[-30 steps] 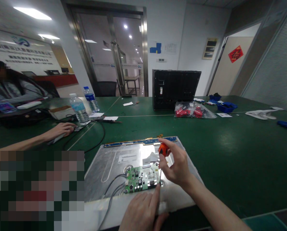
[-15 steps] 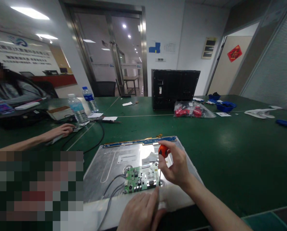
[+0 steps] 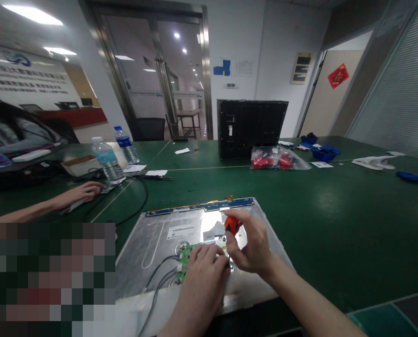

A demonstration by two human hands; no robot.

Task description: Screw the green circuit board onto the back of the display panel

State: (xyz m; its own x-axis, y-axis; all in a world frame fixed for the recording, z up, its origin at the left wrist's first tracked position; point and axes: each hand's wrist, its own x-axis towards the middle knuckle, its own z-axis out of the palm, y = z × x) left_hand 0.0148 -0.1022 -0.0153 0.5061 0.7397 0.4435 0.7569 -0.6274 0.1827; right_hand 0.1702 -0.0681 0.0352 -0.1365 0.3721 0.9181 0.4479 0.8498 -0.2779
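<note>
An orange-and-black screwdriver (image 3: 231, 225) is held upright by its handle in my right hand (image 3: 253, 243), between thumb and fingers. Its thin shaft points down to the right end of a green circuit board (image 3: 183, 264), where the tip is hard to make out. My left hand (image 3: 207, 271) lies over the board, its fingers bent round it and hiding most of it. The board sits on the silver metal back of a display panel (image 3: 152, 234). Grey cables (image 3: 159, 285) run from the board's left side towards me. A blue circuit strip (image 3: 198, 207) lines the panel's far edge.
A black monitor (image 3: 251, 131) stands behind, with a clear bag of red items (image 3: 279, 160) before it. Water bottles (image 3: 107, 161) and a black cable (image 3: 146, 196) are at left, near another person's hand (image 3: 84, 191). Blue trays (image 3: 325, 153) sit at far right.
My left hand has moved up and forward from the panel's near edge onto the circuit board, covering it. My right hand still holds the screwdriver upright in nearly the same place.
</note>
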